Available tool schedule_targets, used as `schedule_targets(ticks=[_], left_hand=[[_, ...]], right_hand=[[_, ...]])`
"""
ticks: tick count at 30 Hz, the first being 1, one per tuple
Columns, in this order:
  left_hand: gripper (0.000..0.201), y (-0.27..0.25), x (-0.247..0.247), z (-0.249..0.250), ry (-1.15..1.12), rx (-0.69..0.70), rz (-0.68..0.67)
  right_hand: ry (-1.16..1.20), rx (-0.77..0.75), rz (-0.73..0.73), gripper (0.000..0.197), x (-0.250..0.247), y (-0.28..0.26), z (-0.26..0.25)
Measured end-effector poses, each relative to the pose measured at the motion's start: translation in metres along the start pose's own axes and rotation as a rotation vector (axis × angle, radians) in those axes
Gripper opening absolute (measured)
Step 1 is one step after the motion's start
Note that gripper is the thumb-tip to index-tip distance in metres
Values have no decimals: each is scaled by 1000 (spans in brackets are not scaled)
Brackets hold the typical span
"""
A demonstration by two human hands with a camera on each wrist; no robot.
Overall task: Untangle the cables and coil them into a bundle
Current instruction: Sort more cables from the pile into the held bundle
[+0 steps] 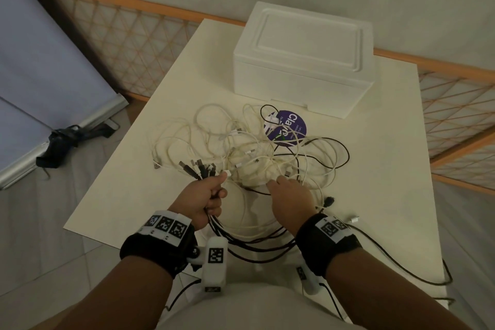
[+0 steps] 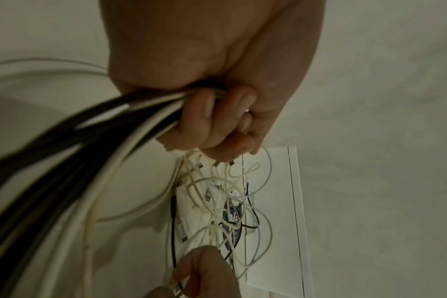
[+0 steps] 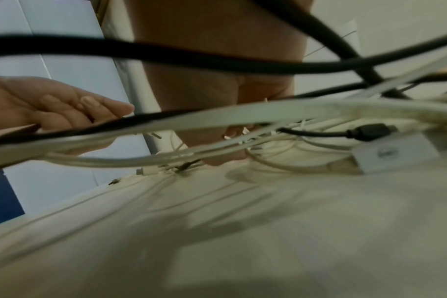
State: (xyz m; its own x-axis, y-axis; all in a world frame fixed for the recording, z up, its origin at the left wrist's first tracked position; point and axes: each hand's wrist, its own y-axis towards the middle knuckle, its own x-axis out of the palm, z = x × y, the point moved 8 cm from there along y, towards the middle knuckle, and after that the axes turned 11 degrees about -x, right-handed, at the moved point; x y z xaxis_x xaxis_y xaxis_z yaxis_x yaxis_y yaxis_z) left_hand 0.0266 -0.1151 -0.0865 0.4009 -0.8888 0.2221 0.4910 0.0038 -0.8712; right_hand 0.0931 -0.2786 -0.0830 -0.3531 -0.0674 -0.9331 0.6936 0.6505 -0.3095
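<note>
Closest to me, my left hand [image 1: 206, 200] is fisted around a bunch of black and white cables [image 2: 130, 113], fingers curled tight round them, with a cluster of dark USB plugs [image 1: 197, 167] sticking out past my thumb. The gathered strands droop in loops off the near edge of the table [image 1: 375, 196] between my wrists. My right hand [image 1: 290, 196] is just beside it, palm down, fingertips down in the white tangle; whether they're actually pinching a strand or only touching it, I honestly can't tell, since the wrist view is mostly blurry cable. A black plug [image 3: 370, 131] lies next to that hand on the tabletop, and one black cable [image 1: 396, 262] trails off to my right. Just past my fingers is the main mess of white cables [image 1: 241, 147], sprawled over the middle of the table with a black one [image 1: 340, 153] looping round its right side. Part of the tangle covers a round purple sticker [image 1: 288, 129]. Behind that sits a closed white foam box [image 1: 302, 62] at the far edge.
</note>
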Motion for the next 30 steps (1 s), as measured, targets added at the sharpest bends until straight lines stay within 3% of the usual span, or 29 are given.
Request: schedule_targets(ticks=[11,17,23,30], left_hand=[[51,1,3,3,-3,24,-17],[48,1,8,2,10,25,-31],[48,0,17,1,10,26,-39],[48,0,21,4,11,43,-38]], right_hand=[[-13,3,-5,22,11,1,8],[101,18,209,19,-13,5,26],[-20,78,4,28,-17,15,52],[-99,29,-45,34,-19,23,61]])
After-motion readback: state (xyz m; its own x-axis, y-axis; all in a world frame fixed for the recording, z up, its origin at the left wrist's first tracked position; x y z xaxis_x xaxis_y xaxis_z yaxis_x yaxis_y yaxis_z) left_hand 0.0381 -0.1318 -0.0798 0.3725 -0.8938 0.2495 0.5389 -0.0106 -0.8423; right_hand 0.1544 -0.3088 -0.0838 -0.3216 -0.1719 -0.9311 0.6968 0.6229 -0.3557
